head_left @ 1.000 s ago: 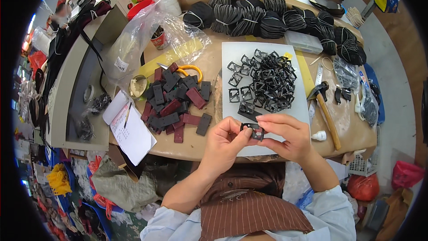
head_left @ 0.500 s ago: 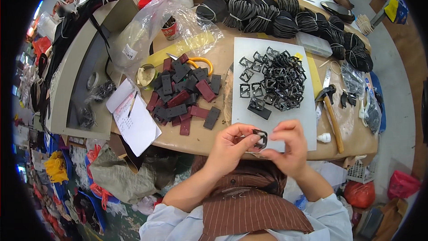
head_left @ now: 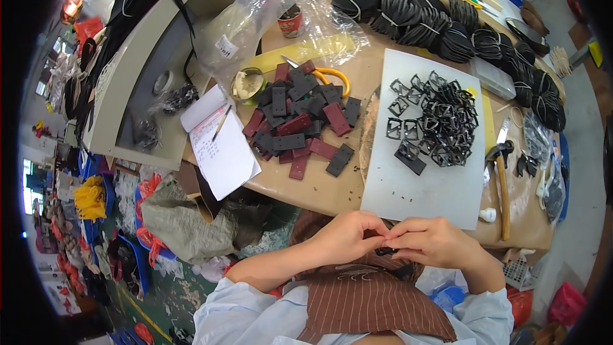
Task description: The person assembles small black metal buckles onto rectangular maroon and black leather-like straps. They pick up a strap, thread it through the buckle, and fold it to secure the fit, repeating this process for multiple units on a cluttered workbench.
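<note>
My left hand (head_left: 351, 236) and my right hand (head_left: 435, 243) meet at the table's front edge, fingers pinched together. Between and beneath the fingertips a black metal buckle (head_left: 385, 251) shows in part; the fingers hide most of it. Beyond the hands a white board (head_left: 418, 195) carries a heap of similar black buckles (head_left: 447, 118). One buckle at the heap's near left is joined to a black strap piece (head_left: 410, 161). Left of the board lies a pile of black and maroon strap pieces (head_left: 290, 142) with holes.
Orange-handled scissors (head_left: 335, 76) and an open tin (head_left: 248, 85) lie behind the strap pile. A notepad with a pen (head_left: 223, 160) rests at the left. To the right are a hammer (head_left: 502, 191) and a small white bottle (head_left: 488, 214). Bundled black cords (head_left: 456, 41) line the back.
Both hands have drawn closer to my body, and their fingertips now meet. The buckle, plainly seen in my left hand before, is mostly hidden. The whole view has shifted and tilted.
</note>
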`<state>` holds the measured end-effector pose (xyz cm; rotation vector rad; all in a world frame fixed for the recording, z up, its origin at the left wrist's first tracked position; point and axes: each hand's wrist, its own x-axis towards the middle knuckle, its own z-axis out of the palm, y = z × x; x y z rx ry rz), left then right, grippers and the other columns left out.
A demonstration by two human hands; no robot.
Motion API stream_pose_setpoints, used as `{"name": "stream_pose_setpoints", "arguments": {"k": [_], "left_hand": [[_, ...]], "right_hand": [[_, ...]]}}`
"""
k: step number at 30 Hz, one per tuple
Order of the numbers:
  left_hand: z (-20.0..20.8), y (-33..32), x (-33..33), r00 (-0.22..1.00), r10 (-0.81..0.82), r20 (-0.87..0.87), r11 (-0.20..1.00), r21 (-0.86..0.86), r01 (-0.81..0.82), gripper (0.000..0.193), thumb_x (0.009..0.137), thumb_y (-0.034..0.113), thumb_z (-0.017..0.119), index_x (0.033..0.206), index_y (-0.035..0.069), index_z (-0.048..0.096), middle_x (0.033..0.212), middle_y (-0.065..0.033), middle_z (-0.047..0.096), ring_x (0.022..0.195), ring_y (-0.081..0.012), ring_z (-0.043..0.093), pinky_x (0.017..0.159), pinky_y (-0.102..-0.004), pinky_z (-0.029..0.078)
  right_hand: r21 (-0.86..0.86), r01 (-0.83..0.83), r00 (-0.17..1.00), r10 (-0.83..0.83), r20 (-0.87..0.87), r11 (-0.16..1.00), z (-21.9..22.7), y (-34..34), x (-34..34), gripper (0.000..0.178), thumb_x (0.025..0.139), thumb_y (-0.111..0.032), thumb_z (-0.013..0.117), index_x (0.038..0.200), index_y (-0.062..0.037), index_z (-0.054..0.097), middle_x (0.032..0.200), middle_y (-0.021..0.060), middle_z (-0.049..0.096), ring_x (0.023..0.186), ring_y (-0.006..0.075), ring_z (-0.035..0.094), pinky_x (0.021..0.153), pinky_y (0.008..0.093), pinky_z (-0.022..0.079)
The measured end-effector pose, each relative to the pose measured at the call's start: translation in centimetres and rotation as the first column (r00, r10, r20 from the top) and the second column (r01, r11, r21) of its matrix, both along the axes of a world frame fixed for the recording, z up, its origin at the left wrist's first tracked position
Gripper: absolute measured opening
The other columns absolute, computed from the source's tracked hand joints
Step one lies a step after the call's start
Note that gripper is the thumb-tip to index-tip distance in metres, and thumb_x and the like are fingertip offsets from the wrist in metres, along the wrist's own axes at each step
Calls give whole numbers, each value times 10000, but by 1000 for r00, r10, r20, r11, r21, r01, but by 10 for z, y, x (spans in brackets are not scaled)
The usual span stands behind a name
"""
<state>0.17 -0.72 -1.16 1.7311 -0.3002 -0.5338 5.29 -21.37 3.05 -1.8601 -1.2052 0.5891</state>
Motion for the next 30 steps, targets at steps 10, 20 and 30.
{"name": "stream_pose_setpoints", "arguments": {"k": [10, 20, 30], "left_hand": [[-8, 102, 52, 660, 99, 745, 686, 429, -588, 266, 662, 57, 697, 923, 39, 648, 1025, -104, 614, 931, -283, 582, 816, -354, 475], [-36, 90, 52, 761, 436, 481, 718, 324, -616, 240, 673, 69, 748, 904, 42, 692, 863, -64, 623, 731, -161, 613, 660, -253, 486], [-7, 56, 48, 517, 843, 148, 537, -279, -796, 127, 898, 59, 523, 1018, 20, 538, 916, -65, 639, 756, -93, 607, 632, -221, 490]], "right_hand": [[143, 432, 829, -330, -451, 890, -27, -14, -5, 145, 741, 12, 684, 863, 12, 606, 944, 119, 644, 753, 146, 636, 663, 261, 528], [121, 673, 553, -388, -737, 730, -30, -17, -8, 274, 737, 114, 639, 971, 12, 539, 928, 121, 629, 839, 147, 628, 756, 263, 518], [360, 459, 863, -311, -399, 812, -18, -8, 1, 234, 720, 114, 663, 928, 29, 594, 859, 124, 639, 823, 182, 640, 741, 284, 525]]}}
